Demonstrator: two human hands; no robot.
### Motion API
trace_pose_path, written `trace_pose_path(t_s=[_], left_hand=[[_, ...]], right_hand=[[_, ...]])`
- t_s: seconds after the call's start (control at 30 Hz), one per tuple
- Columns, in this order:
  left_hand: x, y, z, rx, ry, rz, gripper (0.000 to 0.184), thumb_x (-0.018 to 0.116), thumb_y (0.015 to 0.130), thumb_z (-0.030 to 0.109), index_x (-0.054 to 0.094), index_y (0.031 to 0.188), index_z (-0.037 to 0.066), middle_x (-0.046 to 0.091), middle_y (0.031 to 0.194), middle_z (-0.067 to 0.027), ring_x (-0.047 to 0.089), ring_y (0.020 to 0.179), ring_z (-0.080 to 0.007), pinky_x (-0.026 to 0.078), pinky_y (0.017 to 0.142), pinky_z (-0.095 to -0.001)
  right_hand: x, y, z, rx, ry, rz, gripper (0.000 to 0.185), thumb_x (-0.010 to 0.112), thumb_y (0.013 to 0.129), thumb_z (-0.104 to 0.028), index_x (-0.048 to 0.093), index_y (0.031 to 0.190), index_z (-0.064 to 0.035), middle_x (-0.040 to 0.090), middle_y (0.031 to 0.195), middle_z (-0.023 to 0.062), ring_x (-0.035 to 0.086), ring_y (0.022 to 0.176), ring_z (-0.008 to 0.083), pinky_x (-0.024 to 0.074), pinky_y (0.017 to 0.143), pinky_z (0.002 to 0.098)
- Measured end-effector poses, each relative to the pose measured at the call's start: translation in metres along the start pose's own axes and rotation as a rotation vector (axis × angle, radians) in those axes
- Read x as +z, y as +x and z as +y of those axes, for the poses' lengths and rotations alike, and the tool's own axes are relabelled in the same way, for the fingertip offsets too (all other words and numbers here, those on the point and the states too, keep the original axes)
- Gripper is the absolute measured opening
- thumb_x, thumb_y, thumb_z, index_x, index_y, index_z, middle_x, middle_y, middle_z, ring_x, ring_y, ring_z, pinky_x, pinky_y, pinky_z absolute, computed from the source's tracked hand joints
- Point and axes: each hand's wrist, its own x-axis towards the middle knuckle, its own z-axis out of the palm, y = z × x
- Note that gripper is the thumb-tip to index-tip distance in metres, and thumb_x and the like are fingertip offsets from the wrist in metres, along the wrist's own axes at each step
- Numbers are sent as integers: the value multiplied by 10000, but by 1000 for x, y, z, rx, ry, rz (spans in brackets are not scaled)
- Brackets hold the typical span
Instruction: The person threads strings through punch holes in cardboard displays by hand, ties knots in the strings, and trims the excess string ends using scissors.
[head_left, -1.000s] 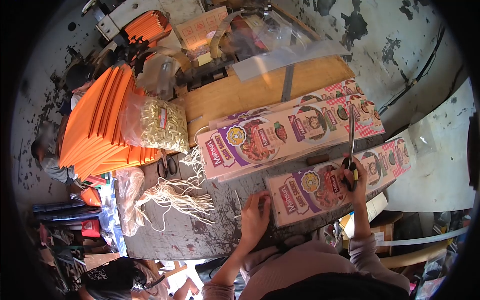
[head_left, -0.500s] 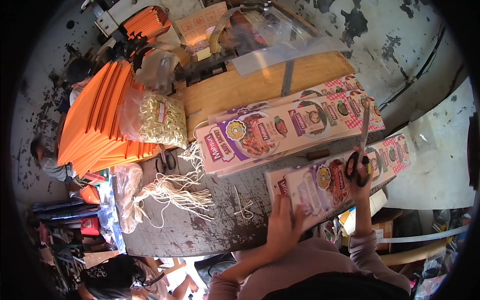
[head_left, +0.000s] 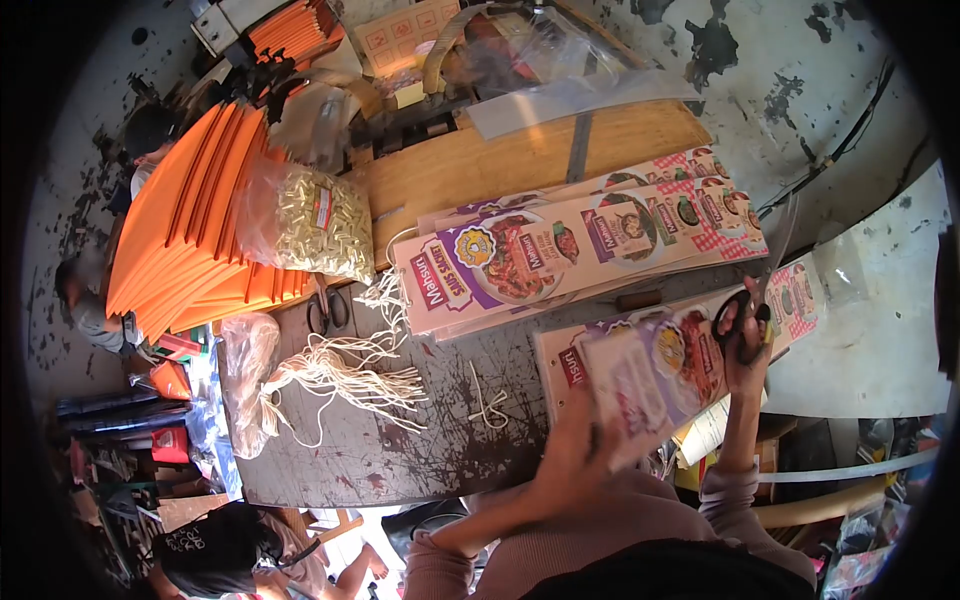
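My right hand (head_left: 747, 368) is closed around the handles of a pair of scissors (head_left: 730, 318), whose blades point up and away over the right end of a stack of long printed cards. At the near table edge, my left hand (head_left: 572, 445) is at the lower left of that stack, its fingers smeared by motion. Beside it a printed card (head_left: 672, 375) with a clear, shiny cover lies askew on the stack, blurred. A larger pile of printed "Mahsuri" cards (head_left: 560, 262) with a white cord at its left end lies farther back.
White cords (head_left: 345, 375) and a small knotted cord (head_left: 488, 408) lie on the dark table (head_left: 400, 470). Another pair of scissors (head_left: 327, 310), a bag of gold-coloured pieces (head_left: 322, 225) and orange folded sheets (head_left: 190, 230) are at left. Other people sit beyond the table's left side.
The right hand and scissors have moved a little right. The covered card has shifted right and towards me, its near edge now farther past the table edge. The left hand has blurred.
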Motion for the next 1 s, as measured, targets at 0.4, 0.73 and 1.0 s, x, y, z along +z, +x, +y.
trace_pose_path(t_s=[0.4, 0.73, 1.0], left_hand=[[-100, 16, -11, -355, -449, 259, 253, 447, 901, 100, 500, 1116, -23, 588, 816, 1, 504, 757, -60, 407, 695, -197], [-110, 13, -5, -336, -438, 178, 227, 476, 894, 81, 533, 1090, -17, 621, 813, -47, 530, 740, -46, 412, 681, -181], [-108, 16, -12, -371, -384, 169, 256, 468, 886, 67, 505, 1125, -19, 623, 777, -61, 547, 681, -52, 413, 623, -177]], right_hand=[[57, 54, -48, -31, -461, -722, 674, 795, 605, -295, 437, 1121, -48, 470, 990, 46, 434, 863, 136, 360, 765, 287], [115, 25, -12, 541, -418, -1365, 533, 756, 670, -260, 469, 1066, -49, 543, 1000, 58, 509, 898, 157, 397, 803, 296], [115, 23, 28, 612, -212, -1264, 573, 769, 653, -158, 475, 1127, -26, 549, 1000, 64, 496, 940, 128, 415, 845, 283]])
